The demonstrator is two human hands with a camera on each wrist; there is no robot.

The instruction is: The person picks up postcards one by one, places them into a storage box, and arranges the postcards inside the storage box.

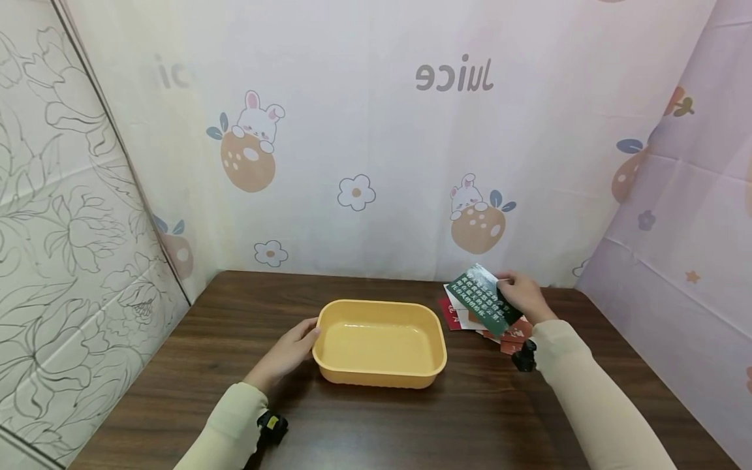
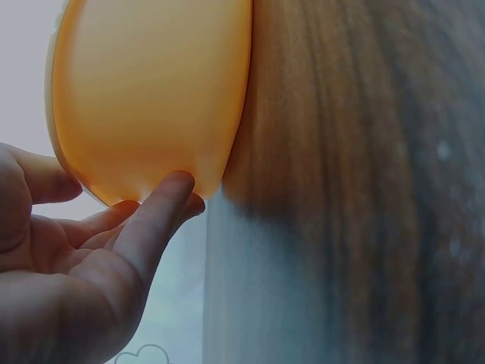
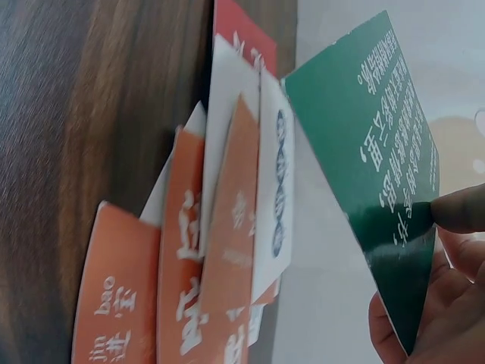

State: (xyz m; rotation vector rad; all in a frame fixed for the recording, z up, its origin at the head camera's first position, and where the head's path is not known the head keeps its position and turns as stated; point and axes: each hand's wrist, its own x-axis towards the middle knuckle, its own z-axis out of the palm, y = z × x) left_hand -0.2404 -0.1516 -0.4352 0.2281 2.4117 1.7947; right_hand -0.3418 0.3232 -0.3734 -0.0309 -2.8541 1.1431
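Observation:
A yellow plastic basin [image 1: 378, 378] stands on the dark wooden table. My left hand [image 1: 290, 349] grips its left end, thumb at the rim and fingers against the outer wall, as the left wrist view also shows around the basin [image 2: 151, 98]. At the table's back right, my right hand [image 1: 523, 294] pinches a green card [image 1: 478, 300] by its edge between thumb and fingers. White printed characters cover the card, raised and tilted above a loose pile of cards [image 1: 452, 314]. In the right wrist view the pile shows orange cards [image 3: 117, 288], white cards [image 3: 276, 182] and a red one [image 3: 242, 34].
A pale curtain [image 1: 364, 130] with rabbits and fruit hangs right behind the table [image 1: 376, 431]. Another patterned curtain [image 1: 693, 281] closes off the right side, and a floral panel [image 1: 70, 248] stands at the left. Black wrist cameras [image 1: 273, 427] sit on both sleeves.

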